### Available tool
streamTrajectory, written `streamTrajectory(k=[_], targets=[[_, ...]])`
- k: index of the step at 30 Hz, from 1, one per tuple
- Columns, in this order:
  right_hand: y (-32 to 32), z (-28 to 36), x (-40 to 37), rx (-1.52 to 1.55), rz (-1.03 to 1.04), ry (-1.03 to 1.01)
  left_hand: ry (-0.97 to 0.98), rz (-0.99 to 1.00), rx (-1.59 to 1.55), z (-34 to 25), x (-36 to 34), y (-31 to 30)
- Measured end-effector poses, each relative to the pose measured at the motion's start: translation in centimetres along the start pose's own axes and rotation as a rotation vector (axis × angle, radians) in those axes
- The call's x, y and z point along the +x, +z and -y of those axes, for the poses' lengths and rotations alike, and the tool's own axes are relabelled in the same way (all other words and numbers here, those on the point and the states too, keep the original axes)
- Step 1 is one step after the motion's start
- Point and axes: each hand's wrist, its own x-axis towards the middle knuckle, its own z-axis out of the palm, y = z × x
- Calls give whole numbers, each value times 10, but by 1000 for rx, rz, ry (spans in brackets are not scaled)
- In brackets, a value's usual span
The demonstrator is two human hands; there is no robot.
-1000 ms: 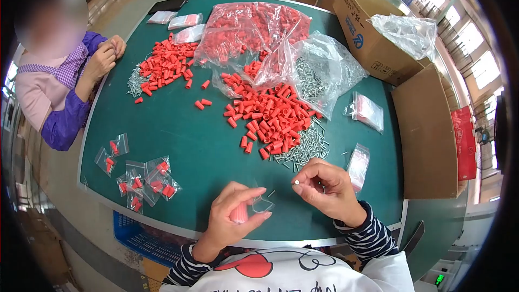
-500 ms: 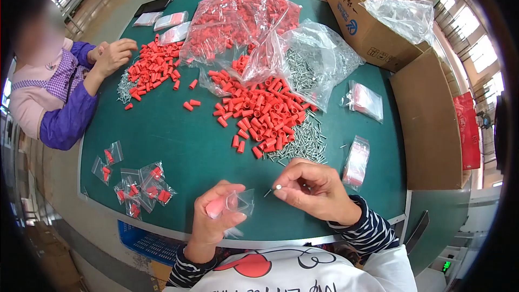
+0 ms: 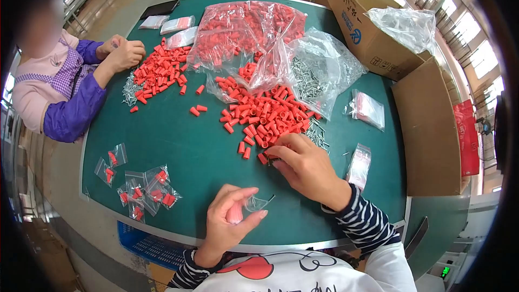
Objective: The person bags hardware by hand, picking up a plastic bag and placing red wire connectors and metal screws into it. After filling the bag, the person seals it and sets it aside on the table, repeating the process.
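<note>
My left hand (image 3: 227, 221) is closed around a wad of small clear zip bags (image 3: 234, 213), pinkish in the palm. One clear bag (image 3: 256, 203) stands up between thumb and fingers. A thin dark line, perhaps a screw, shows at its right edge. Over the near edge of a heap of tapered red plastic caps (image 3: 265, 111), my right hand (image 3: 311, 170) has its fingers bent in a pinch. Red shows between the fingertips, which are on a red plastic cap (image 3: 263, 158). Silver screws (image 3: 318, 132) lie beside the heap, partly hidden by the hand.
Filled bags (image 3: 157, 189) lie at the front left; bag packs (image 3: 359, 167) lie on the right. Large clear bags of red caps (image 3: 243, 24) and screws (image 3: 311, 78) stand behind. Cardboard boxes (image 3: 427, 130) border the right. A co-worker's hands (image 3: 127, 54) are beside another heap.
My right hand has moved forward to the red caps, and the small pale-headed screw no longer shows in its fingers. My left hand has shifted slightly right with the bags.
</note>
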Motion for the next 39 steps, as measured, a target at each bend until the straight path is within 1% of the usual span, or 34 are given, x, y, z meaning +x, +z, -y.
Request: streamTrajectory(k=[2, 5, 8, 11, 14, 17, 20, 23, 26, 27, 31, 34, 37, 39], targets=[[8, -6, 5, -160, 34, -45, -3, -17, -25, 1, -1, 2], [9, -5, 12, -253, 101, -97, 7, -25, 33, -5, 1, 0], [6, 3, 17, -356, 231, -93, 16, -41, 36, -7, 3, 2], [7, 3, 17, -444, 228, -162, 32, -51, 60, -7, 3, 2], [4, 8, 17, -604, 273, -248, 40, -64, 39, -2, 3, 4], [3, 9, 20, -664, 264, -364, 65, -68, 82, -3, 4, 5], [2, 1, 19, -518, 138, -376, 70, -81, 96, -2, 3, 5], [-13, 18, 12, -51, 111, -144, 55, -96, 94, -3, 3, 5], [-27, 37, 5, 320, 180, -127, 79, -86, 119, -3, 4, 6], [-32, 42, 4, 362, 239, -156, 89, -93, 121, -2, 4, 7], [-32, 52, -1, 371, 299, -177, 129, -112, 122, 5, 4, 11], [-31, 55, -2, 351, 275, -174, 108, -88, 111, 4, 2, 10], [-38, 50, -3, 330, 172, -141, 82, -92, 99, 0, 2, 11], [-38, 43, -8, 390, 218, -47, 77, -110, 103, -1, 3, 10]])
